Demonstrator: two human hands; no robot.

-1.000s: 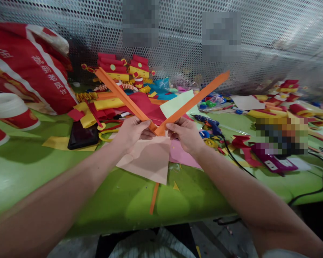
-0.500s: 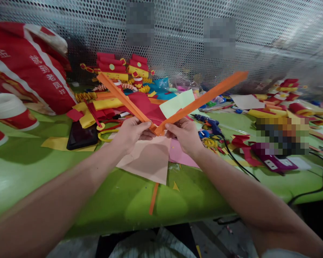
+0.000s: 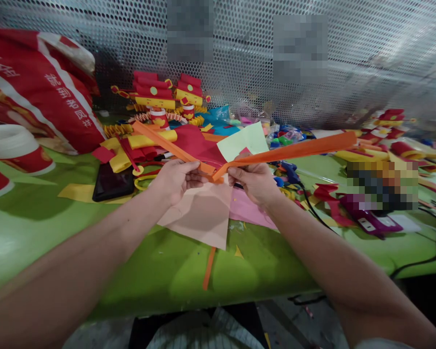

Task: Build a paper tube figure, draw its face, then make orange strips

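Note:
Two long orange paper strips meet end to end above the middle of the green table. My left hand (image 3: 179,179) pinches the inner end of the left orange strip (image 3: 162,143), which slants up and to the left. The inner end of the right orange strip (image 3: 298,149) is pinched in my right hand (image 3: 254,182); this strip reaches out to the right at a low slant. Their ends touch or overlap between my fingertips. Below my hands lie a pale pink sheet (image 3: 203,218) and a brighter pink sheet (image 3: 252,209).
On the green table (image 3: 141,271) are a black phone (image 3: 112,183), yellow-handled scissors (image 3: 141,183), a pale green sheet (image 3: 245,140), a blue glue gun (image 3: 290,172) with a cord, and a purple device (image 3: 370,215). Paper cups (image 3: 22,150) stand left; red-and-yellow paper figures (image 3: 154,92) behind.
The right orange strip has swung down to a flatter angle, and the left strip has also dipped. Both hands keep their pinch near the middle.

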